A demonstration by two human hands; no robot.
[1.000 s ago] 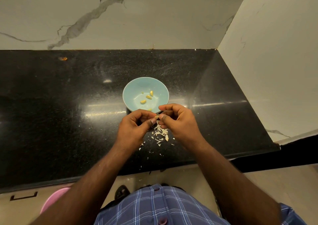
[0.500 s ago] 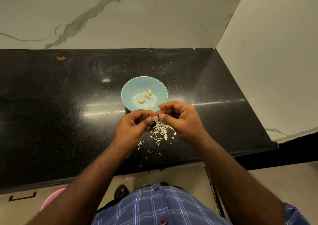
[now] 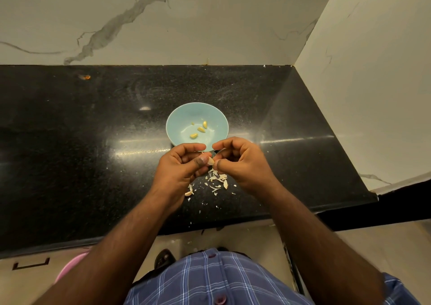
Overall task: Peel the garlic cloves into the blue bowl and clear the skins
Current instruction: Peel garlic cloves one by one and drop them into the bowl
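A blue bowl [image 3: 177,120] stands on the black counter [image 3: 70,153] and holds several peeled yellow garlic cloves [image 3: 201,129]. Just in front of the bowl my left hand [image 3: 179,167] pinches a pale garlic clove [image 3: 210,162] between thumb and fingers. My right hand [image 3: 242,162] meets it from the right, its thumb and fingertips curled onto the same clove. Below the hands a heap of torn garlic skins [image 3: 218,180] lies scattered on the counter, with a larger scrap [image 3: 189,191] to the left.
Marble walls close the counter at the back and on the right [image 3: 373,94]. The counter's front edge [image 3: 210,225] runs just below the skins. A pink tub [image 3: 70,267] shows on the floor at lower left. A small orange speck [image 3: 86,77] lies far back left.
Both hands stay together over the skins, working the clove; the clove now shows more between the thumbs. A few more skin scraps lie on the counter.
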